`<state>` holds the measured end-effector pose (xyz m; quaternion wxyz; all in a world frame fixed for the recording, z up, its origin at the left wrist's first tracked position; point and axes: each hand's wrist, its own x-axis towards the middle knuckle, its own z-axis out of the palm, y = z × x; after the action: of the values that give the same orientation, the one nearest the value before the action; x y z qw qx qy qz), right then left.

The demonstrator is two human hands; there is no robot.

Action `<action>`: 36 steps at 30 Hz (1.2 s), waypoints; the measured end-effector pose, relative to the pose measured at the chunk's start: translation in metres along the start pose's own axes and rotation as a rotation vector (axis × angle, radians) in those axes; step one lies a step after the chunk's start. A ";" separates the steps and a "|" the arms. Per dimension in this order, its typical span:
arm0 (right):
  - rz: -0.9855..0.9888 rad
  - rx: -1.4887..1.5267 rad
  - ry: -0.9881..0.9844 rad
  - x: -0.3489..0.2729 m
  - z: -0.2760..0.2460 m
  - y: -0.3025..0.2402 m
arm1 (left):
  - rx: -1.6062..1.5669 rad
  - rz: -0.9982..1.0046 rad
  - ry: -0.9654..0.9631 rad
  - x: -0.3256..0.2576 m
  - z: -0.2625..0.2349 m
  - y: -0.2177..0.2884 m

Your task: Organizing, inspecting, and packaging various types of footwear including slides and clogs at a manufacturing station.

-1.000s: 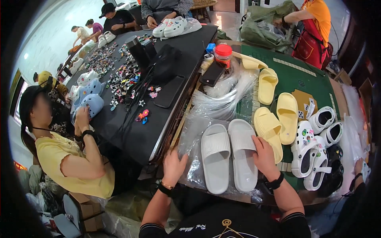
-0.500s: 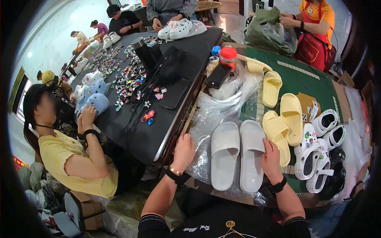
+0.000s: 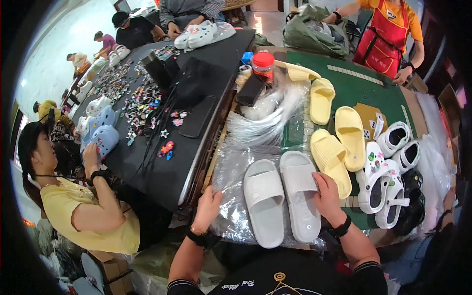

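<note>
Side by side, two pale grey slides, the left slide (image 3: 265, 221) and the right slide (image 3: 304, 216), lie soles down on clear plastic (image 3: 228, 172) at the near edge of the green-topped table (image 3: 351, 91), just left of the yellow slides (image 3: 330, 157). Both point their strapped toe ends away from the person, heels toward the body; their long axes run almost straight out, tilting a little leftward at the toes.

The person's right hand (image 3: 328, 199) is partly curled, its fingers touching the right slide's outer edge beside the strap; whether they grip it cannot be made out. The left hand (image 3: 209, 209) is half curled at the plastic's left edge, apart from the slides, and any pinch on the film is unclear.

The straps cover the front footbeds, and the right fingers hide part of the outer edge. Glare blurs the plastic's folds, and the black shoes (image 3: 413, 196) farther right sink into shadow.
</note>
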<state>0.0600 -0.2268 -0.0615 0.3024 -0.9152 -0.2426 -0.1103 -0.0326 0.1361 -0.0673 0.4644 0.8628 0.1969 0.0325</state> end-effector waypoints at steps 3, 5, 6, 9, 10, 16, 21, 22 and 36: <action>-0.037 0.042 -0.005 0.003 0.000 -0.007 | 0.086 -0.046 0.030 -0.014 -0.003 -0.012; 0.012 0.050 -0.014 0.006 0.002 -0.014 | 0.136 -0.046 0.046 -0.018 0.000 -0.016; 0.042 0.068 -0.022 0.009 0.004 -0.017 | 0.188 -0.048 0.082 -0.019 0.001 -0.017; 0.043 0.044 -0.035 0.014 0.015 -0.024 | 0.153 -0.067 0.058 -0.022 0.001 -0.008; 0.026 0.024 -0.053 0.014 0.018 -0.025 | 0.161 -0.066 0.083 -0.024 0.001 -0.003; -0.041 0.186 -0.221 0.032 -0.006 -0.019 | 0.285 0.048 0.137 -0.053 -0.014 0.027; -0.010 0.298 -0.215 0.095 -0.002 0.005 | 0.421 0.363 0.186 -0.068 -0.006 0.053; 0.075 0.371 -0.232 0.110 0.006 0.008 | 0.357 0.399 0.085 -0.071 -0.002 0.058; 0.684 1.145 -0.355 0.153 0.064 0.052 | 0.264 0.515 -0.100 -0.091 0.036 0.046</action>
<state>0.2213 -0.1662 -0.0847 0.7116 -0.6406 -0.0059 0.2884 -0.0932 0.0514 -0.0383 0.3337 0.9379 -0.0492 0.0809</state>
